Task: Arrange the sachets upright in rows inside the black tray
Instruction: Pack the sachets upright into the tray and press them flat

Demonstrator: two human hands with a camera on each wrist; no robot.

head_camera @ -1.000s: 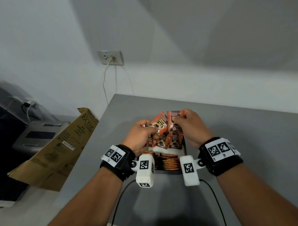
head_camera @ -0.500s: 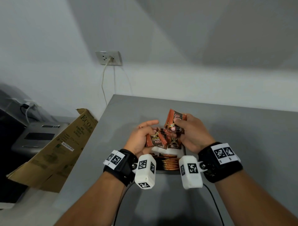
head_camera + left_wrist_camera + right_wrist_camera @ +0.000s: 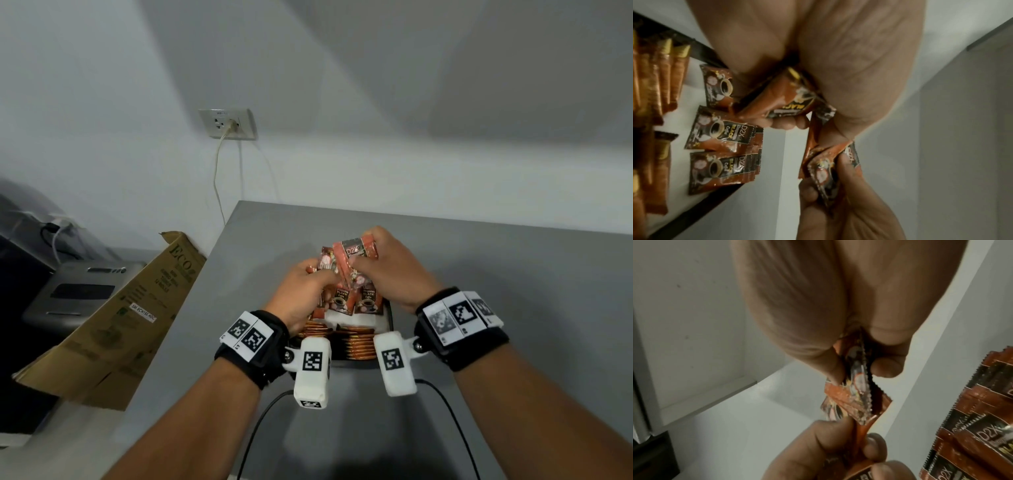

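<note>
**Both hands hold coffee sachets above the black tray**

The left hand [image 3: 301, 291] and right hand [image 3: 387, 270] meet over the far end of the black tray [image 3: 389, 317], which sits on the grey counter [image 3: 513, 274] close to the person. The fingers of each hand are curled and pinching sachets. The right hand grips a small bunch of orange-brown sachets [image 3: 354, 251] by their upper part; a "D2X" mark shows on the front one. The left hand holds another sachet [image 3: 789, 95], tilted, its printed face reading "BLACK" upside down in the left wrist view. In the right wrist view the held sachets [image 3: 857, 386] are seen edge-on, with a serrated seal and glossy, crinkled foil.

Inside the tray, on its white floor, more sachets of the same kind [image 3: 356, 301] stand upright in a row at the far end, just below the hands. Each shows a coffee cup, a flower motif and the words "D2X BLACK Coffee" on a dark panel. Nearer the person, narrow orange-gold stick packs [image 3: 356, 342] fill the tray in tight rows.

Left of the counter, a flattened cardboard box [image 3: 113, 318] leans against its edge.
</note>
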